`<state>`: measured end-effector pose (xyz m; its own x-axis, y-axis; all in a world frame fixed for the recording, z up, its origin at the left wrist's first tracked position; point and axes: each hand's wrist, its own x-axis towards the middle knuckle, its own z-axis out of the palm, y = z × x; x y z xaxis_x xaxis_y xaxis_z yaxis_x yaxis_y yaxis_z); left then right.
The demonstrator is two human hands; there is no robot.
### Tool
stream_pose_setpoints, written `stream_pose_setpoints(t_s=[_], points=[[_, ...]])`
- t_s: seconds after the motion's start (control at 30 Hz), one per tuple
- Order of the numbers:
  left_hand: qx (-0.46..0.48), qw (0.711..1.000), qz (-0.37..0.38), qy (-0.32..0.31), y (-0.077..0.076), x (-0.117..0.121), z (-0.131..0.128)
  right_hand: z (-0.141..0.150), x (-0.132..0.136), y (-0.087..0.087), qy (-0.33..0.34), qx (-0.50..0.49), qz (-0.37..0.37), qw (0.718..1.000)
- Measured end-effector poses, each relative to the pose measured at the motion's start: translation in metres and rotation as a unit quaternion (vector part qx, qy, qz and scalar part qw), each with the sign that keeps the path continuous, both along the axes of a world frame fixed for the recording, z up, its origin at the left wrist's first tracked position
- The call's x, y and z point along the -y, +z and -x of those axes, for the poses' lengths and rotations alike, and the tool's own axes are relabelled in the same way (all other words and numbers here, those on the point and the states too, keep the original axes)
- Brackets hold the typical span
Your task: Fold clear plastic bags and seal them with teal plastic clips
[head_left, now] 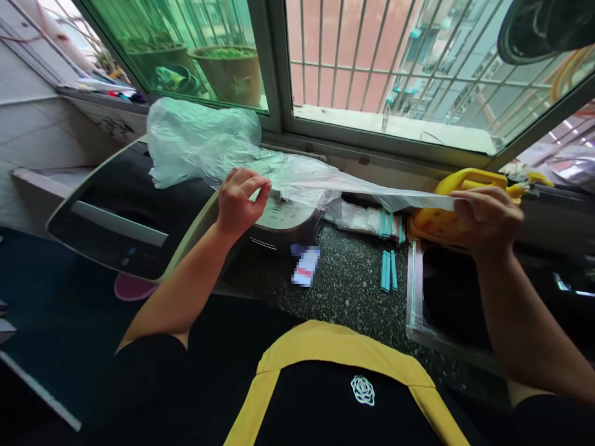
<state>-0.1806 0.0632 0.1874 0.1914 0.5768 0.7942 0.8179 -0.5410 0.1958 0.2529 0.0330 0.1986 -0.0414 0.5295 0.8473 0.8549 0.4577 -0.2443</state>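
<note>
A thin, clear plastic bag (334, 181) is stretched almost level across the view, in front of the window. Thumb and finger of my left hand (244, 201) pinch its edge near the middle. At the far end on the right, my right hand (490, 220) grips the narrow, gathered part of the plastic. The loose, puffed part of the bag spreads to the left, over the dark lid of a washing machine (111, 210). Below the plastic, a rounded appliance with a button panel (286, 214) is partly covered by it.
On the speckled counter (344, 285) lie several blue-green sealing clips (388, 271) and a small blurred packet (305, 266). A yellow jug (432, 220) stands by my right hand, behind a dark sink (455, 291). A barred window (372, 68) and a potted plant (230, 71) are beyond.
</note>
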Motion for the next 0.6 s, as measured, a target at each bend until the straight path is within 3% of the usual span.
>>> stream_pose_setpoints(t_s=[0.1,0.17,0.3,0.43,0.6], points=[[0.066,0.993,0.044,-0.085,0.013,-0.007,-0.023,-0.024,0.029,0.003,-0.029,-0.043,0.040,0.998],[0.119,0.978,0.083,-0.149,0.018,-0.011,-0.041,-0.038,0.045,0.001,-0.044,-0.134,0.092,0.986],[0.247,0.920,0.180,-0.247,0.023,-0.019,-0.076,-0.060,0.069,-0.006,-0.075,-0.288,0.146,0.943],[0.333,0.865,0.247,-0.281,0.023,-0.031,-0.105,-0.079,0.081,-0.010,-0.029,-0.375,0.178,0.909],[0.380,0.827,0.301,-0.283,0.019,-0.038,-0.140,-0.105,0.082,-0.018,-0.002,-0.409,0.187,0.893]])
